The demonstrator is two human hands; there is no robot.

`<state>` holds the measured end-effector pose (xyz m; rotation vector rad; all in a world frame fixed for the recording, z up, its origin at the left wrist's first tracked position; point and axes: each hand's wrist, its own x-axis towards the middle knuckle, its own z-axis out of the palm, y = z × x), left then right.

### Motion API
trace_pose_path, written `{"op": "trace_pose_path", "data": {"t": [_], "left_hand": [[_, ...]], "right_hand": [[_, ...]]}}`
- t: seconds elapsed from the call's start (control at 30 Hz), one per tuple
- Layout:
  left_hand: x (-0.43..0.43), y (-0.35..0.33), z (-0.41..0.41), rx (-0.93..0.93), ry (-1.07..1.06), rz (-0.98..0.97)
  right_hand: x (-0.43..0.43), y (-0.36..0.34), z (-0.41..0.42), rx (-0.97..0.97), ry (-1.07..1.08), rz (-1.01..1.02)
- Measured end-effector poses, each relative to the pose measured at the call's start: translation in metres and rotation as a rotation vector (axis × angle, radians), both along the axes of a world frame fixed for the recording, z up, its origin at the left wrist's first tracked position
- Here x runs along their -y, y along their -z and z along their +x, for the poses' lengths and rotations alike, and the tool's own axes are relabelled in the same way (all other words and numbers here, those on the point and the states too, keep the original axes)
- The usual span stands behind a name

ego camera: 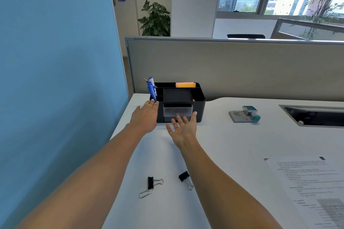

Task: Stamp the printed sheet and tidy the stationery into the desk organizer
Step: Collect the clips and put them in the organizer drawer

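The left hand (147, 115) rests straight-fingered against the left wall of the black desk organizer (198, 106). The right hand (183, 126), fingers spread wide and empty, hovers before its frosted drawer (176, 110). 2 binder clips (150, 182) lie nearer than the organizer, the stamp (251, 112) right of it, and the printed sheet (307, 188) right and nearer.

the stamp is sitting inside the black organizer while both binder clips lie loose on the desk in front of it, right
Not quite. The head view shows the stamp outside the organizer: it rests on its grey pad on the desk, apart to the organizer's right. The rest holds: one binder clip and the other binder clip lie loose on the desk in front.
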<state>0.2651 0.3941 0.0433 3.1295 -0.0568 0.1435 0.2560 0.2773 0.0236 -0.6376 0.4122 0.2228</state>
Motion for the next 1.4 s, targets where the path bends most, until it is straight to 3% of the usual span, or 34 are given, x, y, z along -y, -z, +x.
{"op": "trace_pose_path", "data": {"t": [0.37,0.7,0.77,0.87,1.0,1.2,1.4], "left_hand": [[0.003,0.003,-0.003,-0.028,-0.028,-0.039],[0.010,0.014,-0.023,0.052,-0.087,-0.286],[0.011,0.020,-0.035,0.059,-0.083,-0.371],[0.008,0.033,-0.057,0.035,-0.071,-0.448],[0.002,0.050,-0.085,-0.026,-0.044,-0.465],[-0.007,0.058,-0.120,-0.206,-0.014,-0.449],[-0.013,0.055,-0.139,-0.258,-0.002,-0.467]], "right_hand": [[0.014,0.009,-0.025,-0.011,-0.033,0.002],[0.032,0.003,-0.034,0.007,-0.117,-0.165],[0.038,0.006,-0.040,0.012,-0.187,-0.334],[0.048,0.015,-0.057,0.065,-0.357,-0.849],[0.060,0.023,-0.084,0.294,-0.492,-1.333],[0.061,0.034,-0.115,0.503,-0.692,-1.739],[0.055,0.051,-0.138,0.641,-0.654,-1.939]]}}
